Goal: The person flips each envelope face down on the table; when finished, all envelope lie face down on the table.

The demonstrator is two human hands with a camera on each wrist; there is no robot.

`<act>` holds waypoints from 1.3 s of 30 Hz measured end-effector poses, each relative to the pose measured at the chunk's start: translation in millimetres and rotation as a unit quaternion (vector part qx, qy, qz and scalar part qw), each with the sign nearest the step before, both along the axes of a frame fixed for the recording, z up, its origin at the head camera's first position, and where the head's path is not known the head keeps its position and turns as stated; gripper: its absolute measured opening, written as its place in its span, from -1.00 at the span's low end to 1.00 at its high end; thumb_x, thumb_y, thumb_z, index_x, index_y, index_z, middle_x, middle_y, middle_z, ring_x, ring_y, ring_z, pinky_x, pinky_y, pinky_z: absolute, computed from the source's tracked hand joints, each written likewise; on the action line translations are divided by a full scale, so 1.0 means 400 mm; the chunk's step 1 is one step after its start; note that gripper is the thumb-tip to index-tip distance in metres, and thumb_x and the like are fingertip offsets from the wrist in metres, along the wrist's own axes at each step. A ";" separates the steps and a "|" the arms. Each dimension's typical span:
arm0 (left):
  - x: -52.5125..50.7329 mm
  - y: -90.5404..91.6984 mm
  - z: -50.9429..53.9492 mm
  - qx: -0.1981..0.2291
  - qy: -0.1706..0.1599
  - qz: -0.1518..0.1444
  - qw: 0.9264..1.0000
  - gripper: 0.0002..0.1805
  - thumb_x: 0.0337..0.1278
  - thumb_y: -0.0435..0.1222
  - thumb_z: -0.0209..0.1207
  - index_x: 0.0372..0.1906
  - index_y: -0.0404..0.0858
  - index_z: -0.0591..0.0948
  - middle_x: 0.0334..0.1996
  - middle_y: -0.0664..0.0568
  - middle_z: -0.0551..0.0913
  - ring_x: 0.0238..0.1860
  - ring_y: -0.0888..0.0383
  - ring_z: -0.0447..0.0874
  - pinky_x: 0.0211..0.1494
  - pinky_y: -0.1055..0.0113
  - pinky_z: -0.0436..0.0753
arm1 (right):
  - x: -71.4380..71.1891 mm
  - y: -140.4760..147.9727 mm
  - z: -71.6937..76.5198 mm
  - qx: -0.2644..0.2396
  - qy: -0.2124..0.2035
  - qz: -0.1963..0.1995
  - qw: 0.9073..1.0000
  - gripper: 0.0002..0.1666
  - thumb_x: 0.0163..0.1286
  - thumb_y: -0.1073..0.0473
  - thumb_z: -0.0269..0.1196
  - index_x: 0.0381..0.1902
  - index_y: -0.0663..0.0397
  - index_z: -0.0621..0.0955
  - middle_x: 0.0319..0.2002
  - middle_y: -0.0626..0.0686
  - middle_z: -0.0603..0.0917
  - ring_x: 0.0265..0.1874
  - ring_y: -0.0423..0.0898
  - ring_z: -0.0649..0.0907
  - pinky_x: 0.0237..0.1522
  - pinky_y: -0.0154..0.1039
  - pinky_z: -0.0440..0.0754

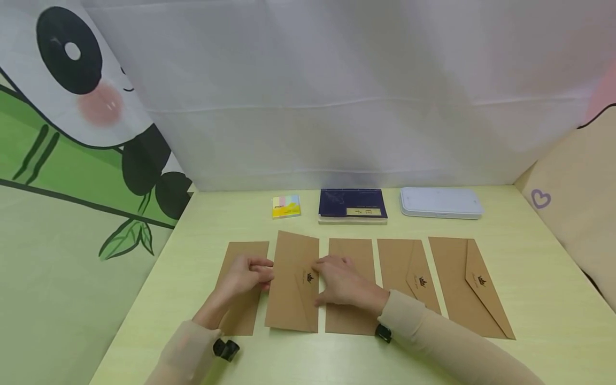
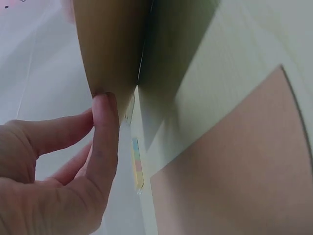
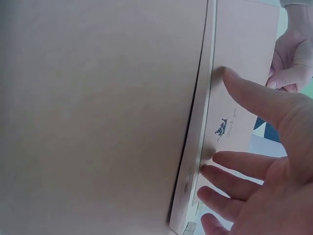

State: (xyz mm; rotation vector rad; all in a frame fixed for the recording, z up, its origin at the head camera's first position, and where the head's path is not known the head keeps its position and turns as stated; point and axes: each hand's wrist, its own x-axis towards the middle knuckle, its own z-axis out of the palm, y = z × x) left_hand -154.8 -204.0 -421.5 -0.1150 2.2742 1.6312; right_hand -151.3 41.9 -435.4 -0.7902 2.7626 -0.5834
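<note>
A brown kraft envelope (image 1: 289, 289) with a crown print on its flap stands slightly raised from the table, its left side lifted. My left hand (image 1: 247, 278) pinches its left edge; the left wrist view shows the fingertips (image 2: 103, 105) at that edge. At the envelope's right edge is my right hand (image 1: 348, 283), thumb and fingers spread apart. In the right wrist view its fingertips (image 3: 232, 76) are at the flap side, near the crown and "Thank you" print. Beneath my left hand lies another brown envelope (image 1: 245, 315), and one more envelope (image 1: 351, 321) lies under my right hand.
Two further envelopes (image 1: 404, 262) (image 1: 452, 267) lie to the right in the same row. Behind them stand a pack of coloured sticky notes (image 1: 286, 206), a dark blue notebook (image 1: 351, 203) and a pale flat case (image 1: 440, 202). A white cloth (image 1: 337, 133) hangs at the back.
</note>
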 end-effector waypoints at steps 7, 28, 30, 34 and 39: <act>0.014 0.004 0.002 0.053 0.001 -0.003 0.999 -0.64 0.12 -0.62 0.15 0.07 -0.56 0.51 -0.18 -0.27 0.67 -0.25 -0.02 0.70 -0.18 0.10 0.63 | -0.004 -0.006 0.001 -0.040 -0.015 0.016 0.999 -0.04 -0.07 -0.12 0.53 0.26 0.16 0.46 0.14 0.04 0.54 0.11 -0.04 0.48 0.17 -0.04 0.29; 0.009 0.025 -0.042 0.247 -0.066 -0.166 0.952 -0.44 0.46 -0.24 -0.06 0.43 -0.35 0.17 0.20 -0.28 0.44 0.09 -0.10 0.52 0.11 0.04 0.47 | 0.007 -0.017 0.009 -0.224 -0.116 -0.012 0.968 -0.04 0.19 -0.16 0.36 0.43 0.04 0.25 0.26 0.01 0.44 0.01 -0.10 0.59 -0.11 -0.30 0.54; 0.009 0.030 -0.045 0.243 -0.064 -0.176 0.952 -0.43 0.46 -0.22 -0.06 0.45 -0.29 0.16 0.21 -0.31 0.42 0.09 -0.11 0.52 0.11 0.03 0.46 | 0.010 -0.020 0.011 -0.251 -0.129 -0.016 0.959 -0.05 0.21 -0.15 0.34 0.45 0.00 0.21 0.30 0.00 0.39 0.03 -0.08 0.59 -0.11 -0.30 0.55; 0.011 0.038 -0.052 0.216 -0.056 -0.179 0.958 -0.39 0.44 -0.20 -0.03 0.48 -0.21 0.12 0.23 -0.30 0.40 0.12 -0.08 0.50 0.13 0.02 0.44 | 0.016 -0.025 0.015 -0.320 -0.154 -0.030 0.934 -0.07 0.27 -0.11 0.31 0.47 -0.06 0.15 0.28 0.04 0.42 0.07 0.00 0.57 -0.08 -0.26 0.56; 0.012 0.046 -0.058 0.188 -0.041 -0.173 0.966 -0.34 0.38 -0.20 0.06 0.48 -0.16 0.12 0.28 -0.24 0.33 0.15 -0.08 0.45 0.13 0.05 0.43 | 0.020 -0.027 0.020 -0.391 -0.189 -0.056 0.899 -0.08 0.30 -0.09 0.28 0.49 -0.13 0.11 0.23 0.11 0.45 0.04 -0.01 0.59 -0.06 -0.14 0.56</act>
